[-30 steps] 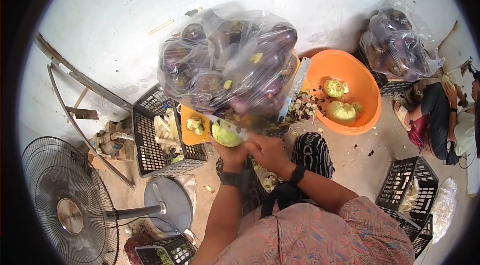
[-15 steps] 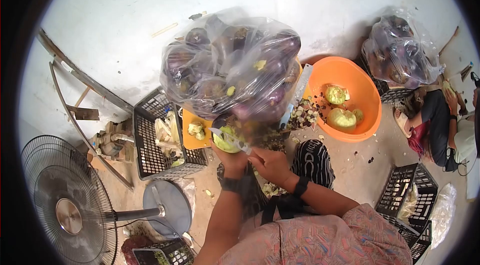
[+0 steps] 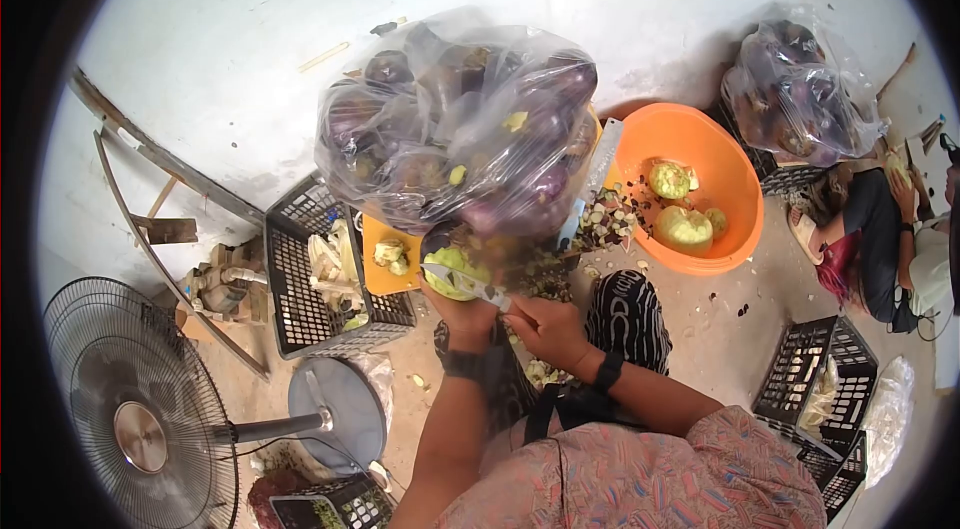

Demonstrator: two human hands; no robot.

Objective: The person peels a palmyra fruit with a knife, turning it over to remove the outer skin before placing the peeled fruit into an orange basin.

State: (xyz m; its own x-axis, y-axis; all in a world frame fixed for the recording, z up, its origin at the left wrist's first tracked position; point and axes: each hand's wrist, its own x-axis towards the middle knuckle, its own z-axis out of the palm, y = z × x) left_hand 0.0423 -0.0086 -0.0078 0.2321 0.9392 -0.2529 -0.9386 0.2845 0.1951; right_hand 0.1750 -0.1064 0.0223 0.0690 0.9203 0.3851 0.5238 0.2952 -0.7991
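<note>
My left hand (image 3: 463,319) cups a round eggplant (image 3: 452,279) from below. Pale green flesh shows where its skin is off, and dark purple skin remains at the top. In my right hand (image 3: 545,327) is a peeler (image 3: 468,287) with a flat, pale blade, which lies across the bared flesh. Just beyond the hands, a clear plastic bag (image 3: 450,129) bulges with purple eggplants. Dark and pale peelings (image 3: 610,219) are heaped to the right of my hands.
An orange basin (image 3: 735,219) holds several peeled eggplants. Left are a black crate (image 3: 300,299), a yellow board (image 3: 378,281) and a fan (image 3: 140,419). A large blade (image 3: 603,161) lies beside the bag. Another person (image 3: 880,229) sits at right near a second bag (image 3: 800,99).
The peeler has shifted slightly down over the eggplant. Both hands keep their hold, and the whole view has moved a little.
</note>
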